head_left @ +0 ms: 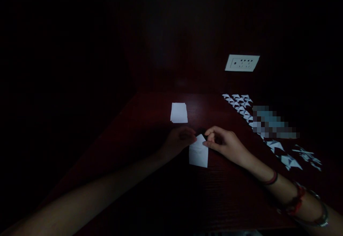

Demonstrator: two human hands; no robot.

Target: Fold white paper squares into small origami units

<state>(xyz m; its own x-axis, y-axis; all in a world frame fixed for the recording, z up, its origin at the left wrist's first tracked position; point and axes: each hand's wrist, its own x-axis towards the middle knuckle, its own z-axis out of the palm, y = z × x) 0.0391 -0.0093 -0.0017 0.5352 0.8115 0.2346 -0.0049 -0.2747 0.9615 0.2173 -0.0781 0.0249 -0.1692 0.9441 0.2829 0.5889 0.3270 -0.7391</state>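
A small white sheet of paper with faint print lies before me, its two far corners folded in to a point. My left hand pinches its upper left edge between thumb and fingers. On the opposite side, my right hand has its thumb at the upper right edge, with the fingers curled close to the point. Beyond the hands sits a stack of white paper sheets. Bracelets circle my right wrist and forearm.
Several folded paper shapes run in rows down the right side of the dark red table. Beside them are a blurred-out item and thin paper strips. A white wall socket is at the back right.
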